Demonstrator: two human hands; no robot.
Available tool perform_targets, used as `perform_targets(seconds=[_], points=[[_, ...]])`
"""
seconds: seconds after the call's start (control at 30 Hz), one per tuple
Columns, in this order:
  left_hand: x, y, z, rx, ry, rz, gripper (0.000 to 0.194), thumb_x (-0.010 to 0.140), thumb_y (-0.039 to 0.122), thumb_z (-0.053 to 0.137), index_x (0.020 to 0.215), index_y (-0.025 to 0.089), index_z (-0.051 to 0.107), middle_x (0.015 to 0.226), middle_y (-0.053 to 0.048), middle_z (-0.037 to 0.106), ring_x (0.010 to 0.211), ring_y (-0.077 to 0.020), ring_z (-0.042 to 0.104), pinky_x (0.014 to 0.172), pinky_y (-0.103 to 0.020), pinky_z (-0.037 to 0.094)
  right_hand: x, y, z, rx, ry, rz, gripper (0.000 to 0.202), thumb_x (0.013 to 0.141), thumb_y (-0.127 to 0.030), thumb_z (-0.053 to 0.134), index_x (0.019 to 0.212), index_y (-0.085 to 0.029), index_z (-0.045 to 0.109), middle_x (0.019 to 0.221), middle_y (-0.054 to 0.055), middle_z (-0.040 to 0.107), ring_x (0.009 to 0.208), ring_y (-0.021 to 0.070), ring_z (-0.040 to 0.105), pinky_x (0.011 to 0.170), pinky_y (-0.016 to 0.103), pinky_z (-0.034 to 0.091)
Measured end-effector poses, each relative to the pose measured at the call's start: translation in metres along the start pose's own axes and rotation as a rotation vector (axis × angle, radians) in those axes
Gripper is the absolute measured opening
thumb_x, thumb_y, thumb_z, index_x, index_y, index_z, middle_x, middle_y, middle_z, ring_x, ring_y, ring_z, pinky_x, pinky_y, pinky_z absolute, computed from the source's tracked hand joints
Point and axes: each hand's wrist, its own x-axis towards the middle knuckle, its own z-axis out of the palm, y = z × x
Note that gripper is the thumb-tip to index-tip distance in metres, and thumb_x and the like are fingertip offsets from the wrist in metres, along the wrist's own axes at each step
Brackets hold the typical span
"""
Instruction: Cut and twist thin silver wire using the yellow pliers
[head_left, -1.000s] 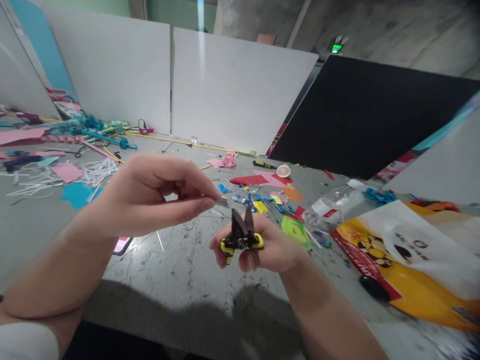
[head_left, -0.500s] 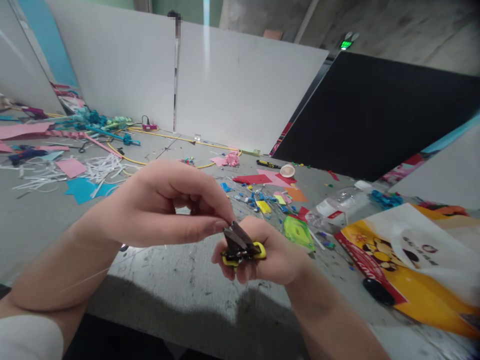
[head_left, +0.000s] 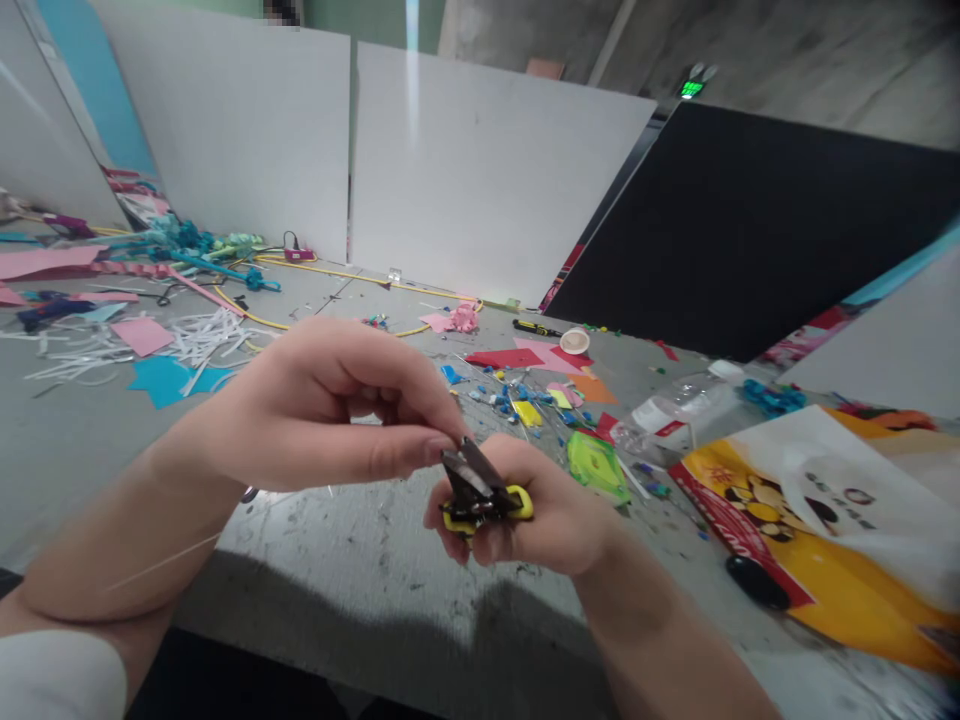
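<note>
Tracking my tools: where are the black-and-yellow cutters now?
In the head view, the cutters are just below centre, held in the right hand, their blades close beside the left hand.

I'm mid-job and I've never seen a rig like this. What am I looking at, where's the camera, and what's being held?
There's no machine here, just a person's two bare hands. One camera, worn on the head, looks forward and down. The right hand grips yellow-and-black pliers. The left hand has thumb and forefinger together at the jaw tips; whatever they pinch is too small to tell. On the grey table lie blue paper and white strips to the left, and a green case, a bottle and a yellow-and-white bag to the right.
</note>
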Motion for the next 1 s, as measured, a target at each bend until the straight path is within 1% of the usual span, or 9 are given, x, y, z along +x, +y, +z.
perform_targets(seconds=[0.13,0.27,0.43,0.5,0.6,0.7,0.83,0.93,1.0], points=[[-0.002,-0.003,-0.002,-0.042,-0.059,-0.041,0.020,0.106,0.011,0.092,0.090,0.022,0.089,0.067,0.003,0.074,0.057,-0.0121,0.067,0.056,-0.022,0.052,0.002,-0.001,0.002,0.024,-0.023,0.008,0.025,0.093,-0.036,0.114,0.109,-0.022,0.101,0.084,0.003,0.088,0.068,0.0139,0.076,0.065,0.020,0.061],[-0.001,-0.004,-0.003,-0.060,-0.062,0.007,0.022,0.103,0.005,0.091,0.089,0.022,0.088,0.069,0.003,0.076,0.058,-0.0102,0.067,0.059,-0.020,0.053,0.004,-0.002,0.003,0.022,-0.038,0.017,0.032,0.089,-0.044,0.118,0.100,-0.022,0.097,0.079,0.002,0.085,0.064,0.0135,0.072,0.065,0.021,0.062],[0.002,-0.002,-0.004,-0.041,-0.058,0.043,0.023,0.100,0.002,0.090,0.088,0.021,0.088,0.069,0.003,0.077,0.058,-0.0091,0.066,0.057,-0.019,0.052,0.004,-0.004,0.003,0.005,-0.036,0.025,0.040,0.091,-0.055,0.117,0.097,-0.023,0.093,0.077,0.002,0.084,0.062,0.0155,0.071,0.064,0.025,0.064],[0.002,-0.001,-0.004,-0.014,-0.050,0.043,0.020,0.098,0.003,0.093,0.089,0.021,0.090,0.069,0.001,0.079,0.057,-0.0108,0.068,0.055,-0.020,0.053,0.003,-0.005,0.004,0.007,-0.019,0.020,0.037,0.093,-0.053,0.114,0.096,-0.023,0.092,0.078,0.003,0.083,0.063,0.0158,0.070,0.064,0.026,0.065],[0.002,-0.003,-0.005,-0.004,0.010,0.023,0.016,0.096,0.004,0.096,0.092,0.020,0.094,0.069,0.000,0.080,0.053,-0.0114,0.065,0.049,-0.020,0.051,0.001,-0.006,0.003,0.006,0.021,0.026,0.026,0.092,-0.042,0.111,0.096,-0.024,0.093,0.078,0.003,0.084,0.064,0.0171,0.073,0.063,0.026,0.063],[0.003,-0.008,-0.004,-0.073,0.051,0.049,0.016,0.095,0.002,0.103,0.095,0.018,0.098,0.068,0.000,0.078,0.052,-0.0099,0.060,0.046,-0.017,0.047,-0.002,-0.003,0.002,-0.017,0.076,0.006,0.013,0.093,-0.032,0.103,0.100,-0.025,0.095,0.081,0.002,0.086,0.067,0.0181,0.077,0.063,0.026,0.063],[0.007,-0.010,-0.001,-0.155,0.047,0.052,0.025,0.093,0.012,0.116,0.086,0.015,0.092,0.066,0.001,0.073,0.051,-0.0081,0.054,0.044,-0.015,0.043,-0.004,0.001,0.001,-0.049,0.123,-0.021,0.016,0.095,-0.030,0.099,0.110,-0.025,0.095,0.086,0.003,0.088,0.069,0.0174,0.078,0.065,0.026,0.063],[0.009,-0.009,0.000,-0.089,0.023,0.030,0.031,0.097,0.020,0.115,0.084,0.017,0.087,0.065,0.002,0.070,0.049,-0.0076,0.050,0.041,-0.017,0.040,-0.004,0.002,0.002,-0.050,0.132,-0.006,0.027,0.096,-0.043,0.107,0.109,-0.023,0.094,0.088,0.005,0.088,0.069,0.0179,0.076,0.065,0.028,0.063],[0.008,-0.009,-0.001,-0.039,0.022,-0.011,0.034,0.100,0.031,0.115,0.085,0.020,0.087,0.065,0.001,0.068,0.047,-0.0090,0.049,0.040,-0.021,0.040,-0.003,0.001,0.002,-0.044,0.136,0.007,0.035,0.097,-0.051,0.110,0.108,-0.022,0.093,0.088,0.005,0.087,0.069,0.0176,0.075,0.064,0.028,0.062]])
